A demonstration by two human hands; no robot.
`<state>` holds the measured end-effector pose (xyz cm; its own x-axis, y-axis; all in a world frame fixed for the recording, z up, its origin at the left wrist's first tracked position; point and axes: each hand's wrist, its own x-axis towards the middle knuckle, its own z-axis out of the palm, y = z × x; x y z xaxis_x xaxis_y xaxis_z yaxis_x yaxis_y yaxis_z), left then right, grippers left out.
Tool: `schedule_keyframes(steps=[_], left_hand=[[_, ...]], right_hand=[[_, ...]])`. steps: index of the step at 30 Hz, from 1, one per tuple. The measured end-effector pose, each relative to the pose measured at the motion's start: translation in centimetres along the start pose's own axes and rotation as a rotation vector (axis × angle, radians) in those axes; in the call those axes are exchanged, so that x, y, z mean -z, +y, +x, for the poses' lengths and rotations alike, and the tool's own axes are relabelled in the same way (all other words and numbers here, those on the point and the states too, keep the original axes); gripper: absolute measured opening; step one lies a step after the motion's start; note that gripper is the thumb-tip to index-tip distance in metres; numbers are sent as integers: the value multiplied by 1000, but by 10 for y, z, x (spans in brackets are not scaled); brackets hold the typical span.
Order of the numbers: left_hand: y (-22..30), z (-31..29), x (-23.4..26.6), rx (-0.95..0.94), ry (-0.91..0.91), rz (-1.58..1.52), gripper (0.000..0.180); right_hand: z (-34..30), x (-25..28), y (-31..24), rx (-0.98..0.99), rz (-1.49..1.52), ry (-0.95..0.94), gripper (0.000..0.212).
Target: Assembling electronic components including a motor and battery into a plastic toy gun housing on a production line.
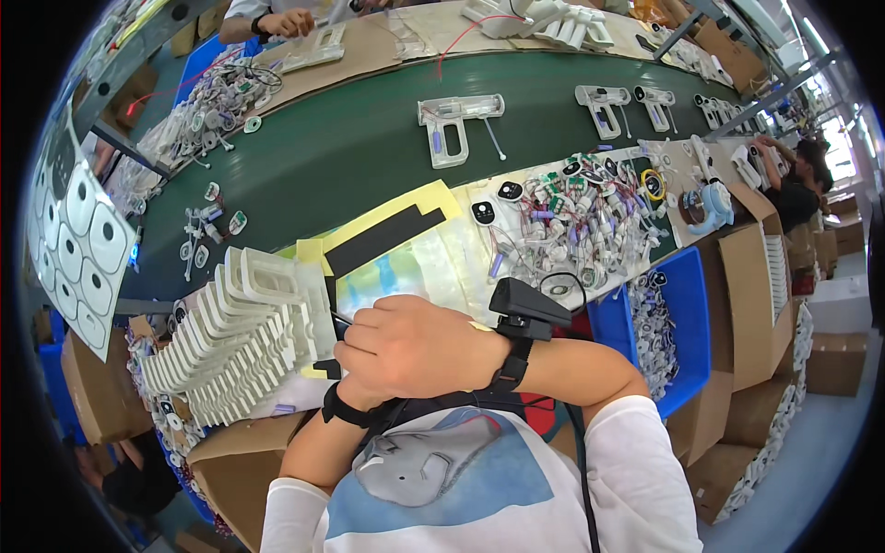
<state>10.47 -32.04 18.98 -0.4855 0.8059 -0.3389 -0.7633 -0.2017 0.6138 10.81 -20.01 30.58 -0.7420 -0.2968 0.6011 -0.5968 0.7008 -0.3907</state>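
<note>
My right hand (410, 346) lies across my left wrist, its fingers curled down and closed over something hidden underneath. A black box-shaped device (527, 309) is strapped to my right wrist. Under the right hand, only a strip of my left hand (359, 394) shows by its black wrist strap (343, 407); the fingers are covered. Black parts poke out beside the curled right fingers. Just beyond are a yellow-edged sheet (396, 281) and black strips (385, 241). To the left stands a row of stacked white plastic housings (244, 336).
A green conveyor belt (332, 147) crosses ahead, carrying white gun-shaped assemblies (452, 124). Wired small parts (581, 217) pile up at the right, above a blue bin (696, 323). Cardboard boxes (230, 479) flank me. A co-worker's hand (288, 23) works across the belt.
</note>
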Motion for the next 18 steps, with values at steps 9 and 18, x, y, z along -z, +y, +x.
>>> schedule_keyframes(steps=[9,18], left_hand=[[7,-22,56,36,100,467,23],[-41,-32,135,-233,-113,1558,27]], right_hand=[[-112,-81,78,-448,-584,-521,7],[-239,-66,46,-839,-663,-436,18]])
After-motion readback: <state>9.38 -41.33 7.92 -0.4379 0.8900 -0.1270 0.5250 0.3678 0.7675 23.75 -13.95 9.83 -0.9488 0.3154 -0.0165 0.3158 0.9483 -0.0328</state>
